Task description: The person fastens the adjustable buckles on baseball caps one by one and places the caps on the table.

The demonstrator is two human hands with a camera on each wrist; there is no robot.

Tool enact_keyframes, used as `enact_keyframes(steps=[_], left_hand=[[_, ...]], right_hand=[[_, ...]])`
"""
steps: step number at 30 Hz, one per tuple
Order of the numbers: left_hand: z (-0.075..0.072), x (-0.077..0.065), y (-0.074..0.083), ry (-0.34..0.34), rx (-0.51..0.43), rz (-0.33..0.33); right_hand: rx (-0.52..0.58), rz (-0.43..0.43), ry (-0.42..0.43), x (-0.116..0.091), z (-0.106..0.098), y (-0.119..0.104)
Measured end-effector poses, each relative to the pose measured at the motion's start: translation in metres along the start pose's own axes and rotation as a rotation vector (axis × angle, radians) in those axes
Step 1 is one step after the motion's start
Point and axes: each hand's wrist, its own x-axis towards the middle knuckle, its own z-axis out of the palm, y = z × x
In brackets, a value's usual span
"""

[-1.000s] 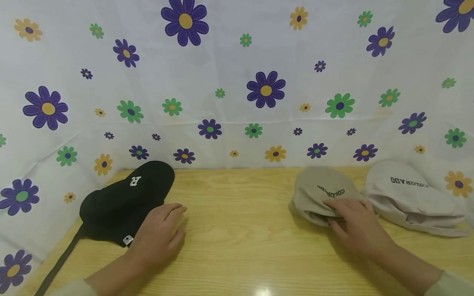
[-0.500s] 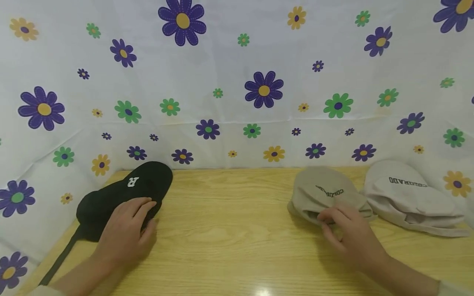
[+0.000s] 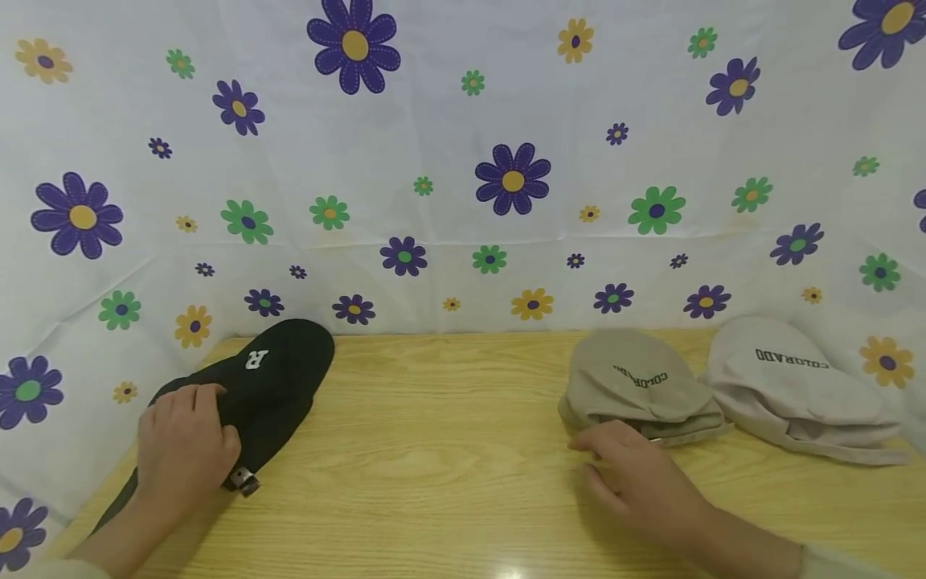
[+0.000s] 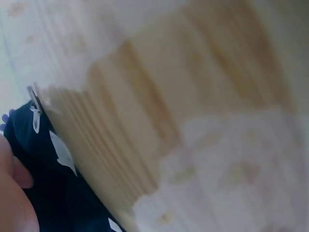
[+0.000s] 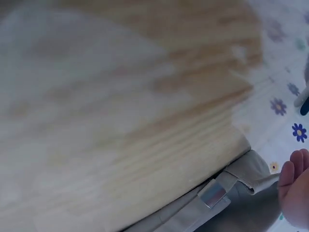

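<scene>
My left hand [image 3: 184, 446] grips the left end of a black baseball cap [image 3: 278, 402], with fingers bent over the cloth and thumb on the near side. The cap bears a white R, and a metal buckle [image 3: 244, 481] shows at its near edge. Dark cloth of this cap [image 4: 58, 193] lies beside the hand in the left wrist view. Loosely bent, my right hand [image 3: 644, 482] is at the near edge of a beige cap [image 3: 622, 370] lettered COLORADO, thumb apart from the fingers. The right wrist view shows the beige cap's strap buckle [image 5: 212, 193] near the fingertips.
A paler cap [image 3: 788, 378], also lettered COLORADO, lies right beside the beige one. All the caps rest on a wood-grain table [image 3: 434, 450]. A white cloth [image 3: 434, 161] printed with flowers rises behind the table and along its sides.
My left hand has moved left across the black cap and taken hold of its left end. My right hand has drawn back and left from the beige cap's front to its near edge.
</scene>
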Motion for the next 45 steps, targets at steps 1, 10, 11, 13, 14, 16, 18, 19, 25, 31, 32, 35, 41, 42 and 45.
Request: enact_keyframes(steps=[1, 10, 11, 13, 14, 16, 18, 19, 25, 31, 32, 35, 41, 42, 45], left_hand=[[0.0, -0.001, -0.003, -0.033, 0.01, -0.013], [0.006, -0.001, 0.0, -0.087, -0.076, 0.036], [0.006, -0.001, 0.004, -0.077, -0.102, 0.053], [0.007, -0.001, 0.012, -0.082, -0.174, 0.085], [0.008, 0.0, 0.016, -0.094, -0.206, 0.107], [0.008, 0.001, 0.02, -0.118, -0.277, 0.165], [0.007, 0.002, 0.021, -0.137, -0.328, 0.221], [0.007, 0.003, 0.019, -0.137, -0.338, 0.247], [0.007, 0.006, 0.004, -0.114, -0.314, 0.277], [0.014, 0.007, -0.002, -0.098, -0.332, 0.288], [0.016, 0.007, -0.002, -0.099, -0.337, 0.291], [0.019, 0.006, -0.002, -0.099, -0.348, 0.292], [0.019, 0.003, -0.003, -0.127, -0.36, 0.245], [0.018, 0.002, -0.003, -0.138, -0.365, 0.236], [0.017, -0.001, -0.003, -0.191, -0.388, 0.211]], right_hand=[[-0.015, -0.01, -0.015, 0.002, 0.001, -0.001], [0.195, 0.212, -0.111, 0.012, 0.006, -0.006], [0.223, 0.243, -0.117, 0.013, 0.006, -0.006], [0.231, 0.262, -0.136, 0.014, 0.006, -0.007], [0.21, 0.246, -0.143, 0.014, 0.005, -0.007], [0.141, 0.175, -0.149, 0.013, 0.005, -0.007], [0.065, 0.08, -0.133, 0.013, 0.005, -0.006], [0.028, 0.036, -0.124, 0.013, 0.005, -0.005], [-0.039, -0.088, -0.091, 0.011, 0.01, 0.002], [-0.065, -0.179, -0.072, 0.01, 0.011, 0.007], [-0.071, -0.191, -0.069, 0.01, 0.012, 0.007], [-0.079, -0.211, -0.055, 0.01, 0.012, 0.008], [-0.091, -0.21, -0.04, 0.009, 0.014, 0.008], [-0.096, -0.209, -0.045, 0.009, 0.014, 0.008], [-0.109, -0.215, -0.064, 0.01, 0.014, 0.007]])
